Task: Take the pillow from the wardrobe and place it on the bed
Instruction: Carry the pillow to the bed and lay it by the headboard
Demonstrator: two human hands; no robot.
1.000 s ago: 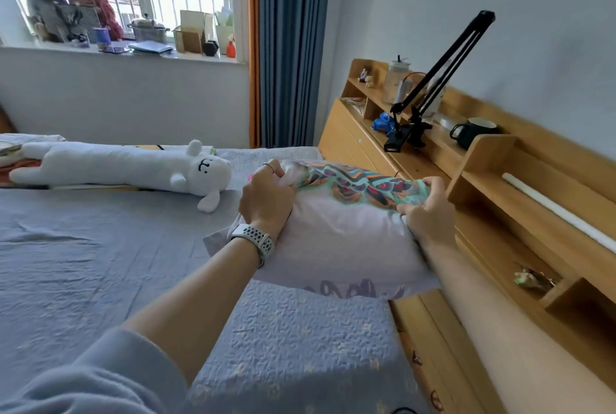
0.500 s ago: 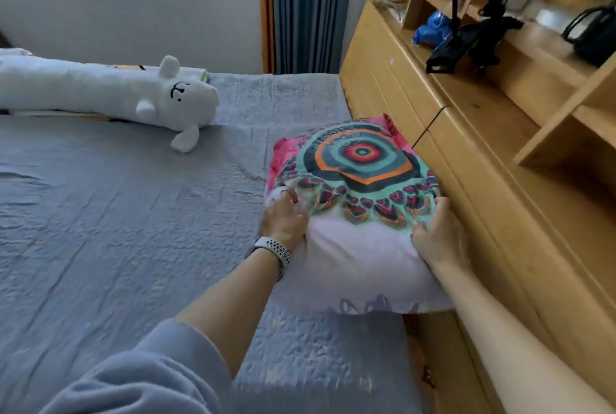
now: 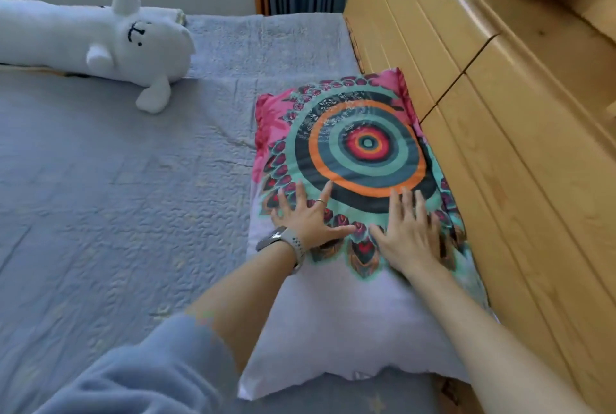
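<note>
Pillow (image 3: 350,153), patterned with coloured rings, is laid flat on the bed (image 3: 116,197) at its right edge, touching the wooden headboard cabinet (image 3: 500,147). Left hand (image 3: 308,217) and right hand (image 3: 408,233) are pressed on it side by side, fingers spread flat, nothing grasped. White plush toy (image 3: 100,43) is seen far left.

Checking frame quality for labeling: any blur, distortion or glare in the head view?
Head view: right hand slightly motion-smeared at the fingers, left hand sharper; pillow print crisp; wide-angle bend on the headboard lines; blocky smear at the sleeve edge; soft daylight, no glare, faint shadows only.
</note>
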